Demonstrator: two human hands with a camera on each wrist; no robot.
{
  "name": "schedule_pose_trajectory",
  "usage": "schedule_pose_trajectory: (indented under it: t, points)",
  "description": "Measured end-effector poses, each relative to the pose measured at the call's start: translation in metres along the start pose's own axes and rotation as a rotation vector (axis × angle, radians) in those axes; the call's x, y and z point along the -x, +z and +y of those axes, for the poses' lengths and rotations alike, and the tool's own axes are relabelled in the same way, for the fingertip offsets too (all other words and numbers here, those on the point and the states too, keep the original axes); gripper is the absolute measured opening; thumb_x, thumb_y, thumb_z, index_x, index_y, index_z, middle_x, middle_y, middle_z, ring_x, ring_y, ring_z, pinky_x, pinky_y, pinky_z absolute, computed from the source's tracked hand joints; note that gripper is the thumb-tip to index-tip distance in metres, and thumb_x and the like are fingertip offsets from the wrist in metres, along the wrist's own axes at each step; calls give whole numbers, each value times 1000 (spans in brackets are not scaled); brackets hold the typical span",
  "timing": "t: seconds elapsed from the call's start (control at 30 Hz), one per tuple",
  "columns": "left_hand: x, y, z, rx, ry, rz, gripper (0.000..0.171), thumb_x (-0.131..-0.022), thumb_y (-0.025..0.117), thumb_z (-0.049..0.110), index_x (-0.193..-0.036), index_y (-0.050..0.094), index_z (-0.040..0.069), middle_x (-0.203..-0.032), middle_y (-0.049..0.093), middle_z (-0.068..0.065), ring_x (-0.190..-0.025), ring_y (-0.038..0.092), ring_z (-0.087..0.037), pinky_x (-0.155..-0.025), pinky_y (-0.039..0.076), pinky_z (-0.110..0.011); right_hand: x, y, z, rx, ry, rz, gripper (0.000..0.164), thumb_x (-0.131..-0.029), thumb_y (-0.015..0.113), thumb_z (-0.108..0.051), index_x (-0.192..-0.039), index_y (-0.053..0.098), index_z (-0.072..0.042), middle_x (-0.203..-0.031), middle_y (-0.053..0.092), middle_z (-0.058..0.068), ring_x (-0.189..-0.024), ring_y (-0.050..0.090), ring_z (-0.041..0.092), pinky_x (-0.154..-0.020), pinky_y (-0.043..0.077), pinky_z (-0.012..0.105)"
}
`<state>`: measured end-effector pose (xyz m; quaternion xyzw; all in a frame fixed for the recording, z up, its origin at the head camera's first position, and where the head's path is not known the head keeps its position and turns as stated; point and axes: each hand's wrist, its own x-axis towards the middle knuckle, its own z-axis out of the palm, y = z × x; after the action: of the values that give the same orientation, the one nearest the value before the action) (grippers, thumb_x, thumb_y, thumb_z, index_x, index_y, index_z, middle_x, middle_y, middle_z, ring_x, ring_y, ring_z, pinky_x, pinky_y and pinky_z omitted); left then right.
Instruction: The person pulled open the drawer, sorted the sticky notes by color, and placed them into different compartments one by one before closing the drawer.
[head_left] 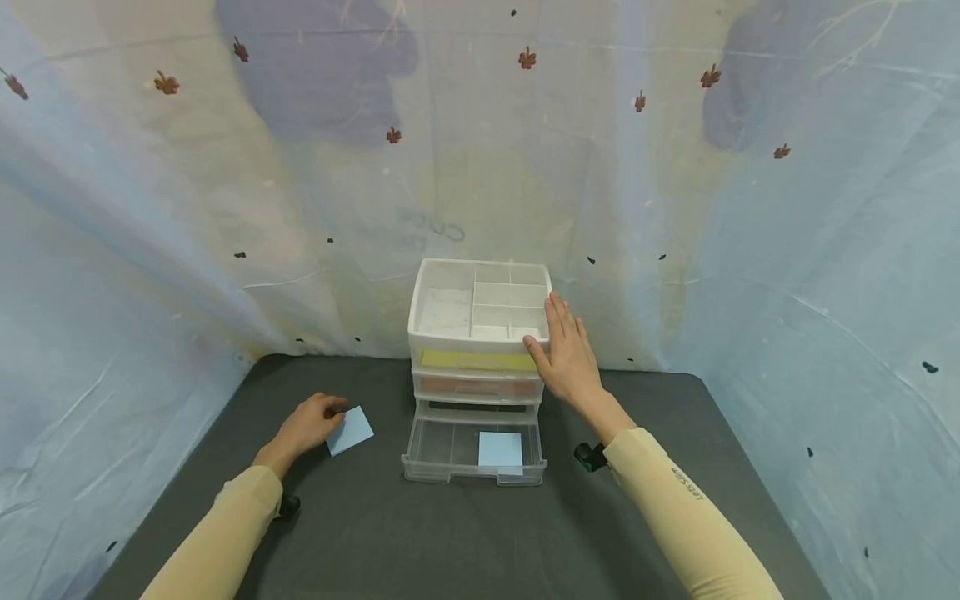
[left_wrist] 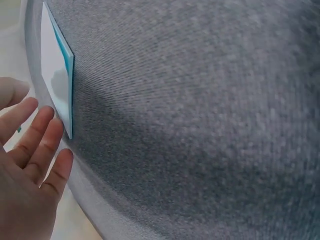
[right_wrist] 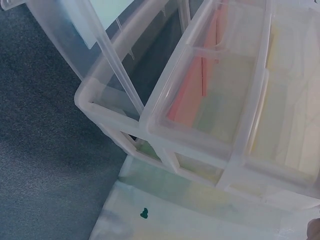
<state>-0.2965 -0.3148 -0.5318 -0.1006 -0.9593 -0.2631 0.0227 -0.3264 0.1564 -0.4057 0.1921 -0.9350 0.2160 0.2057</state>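
A pad of light blue sticky notes lies on the dark table, left of a small plastic drawer unit. My left hand is at the pad's left edge; in the left wrist view its fingers are loosely bent beside the pad, not wrapped round it. With fingers straight, my right hand rests against the right side of the unit's white top. The clear bottom drawer is pulled out, and a light blue square lies in its right half.
Behind the closed upper drawers show yellow contents and, below, pinkish ones. The unit's top is a divided tray. A patterned cloth hangs behind and on both sides of the table.
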Motion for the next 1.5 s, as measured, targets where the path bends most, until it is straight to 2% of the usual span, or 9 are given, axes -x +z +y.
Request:
schedule_pose_trajectory:
  t: [0.2,0.43,0.67,0.87,1.03,1.2,1.5]
  points:
    - [2,3,-3,-31,22,-21,31,-98,68,15,-123,73,-4,-107,65,-18,-93,64,-30,-78,55,-52,-1,0,0,0,-5,4,78,-110,45,-46,-167,13,-4,-175,8,9,-159,13,37,-130,8,55]
    - [4,5,-3,-47,-21,-55,43,-95,78,29,-127,73,1,-115,62,-18,-101,62,-35,-80,55,-54,-1,1,1,1,-5,8,78,-110,45,-46,-167,14,-3,-175,8,9,-159,14,37,-129,10,57]
    - [3,5,-2,-26,-45,-70,54,-89,84,35,-128,72,-1,-120,60,-21,-107,59,-39,-83,53,-57,-1,2,2,-4,-6,10,79,-109,45,-48,-167,13,-4,-175,7,8,-159,14,37,-130,8,55]
    - [0,6,-1,-13,-34,-70,53,-87,87,30,-123,70,-5,-115,59,-24,-106,57,-42,-87,51,-59,0,1,2,3,-13,11,80,-109,44,-50,-167,13,-4,-175,8,9,-159,13,37,-129,11,58]
    - [-4,6,0,23,-42,-62,52,-84,89,22,-120,69,-10,-110,58,-26,-102,56,-42,-88,50,-58,0,0,0,2,-3,0,79,-110,45,-48,-167,13,-4,-175,7,8,-160,12,35,-129,8,56]
    - [-6,6,2,39,-68,-51,53,-82,90,19,-120,68,-11,-108,59,-24,-101,56,-39,-87,49,-56,-1,0,0,8,-1,2,78,-110,44,-47,-167,13,-3,-175,7,8,-160,13,36,-129,8,56]
    - [-4,2,9,81,-126,-84,58,-83,90,19,-125,65,-12,-112,56,-26,-103,54,-39,-86,50,-55,0,1,0,10,-2,8,78,-110,45,-47,-167,13,-4,-175,7,8,-160,13,35,-129,10,57]
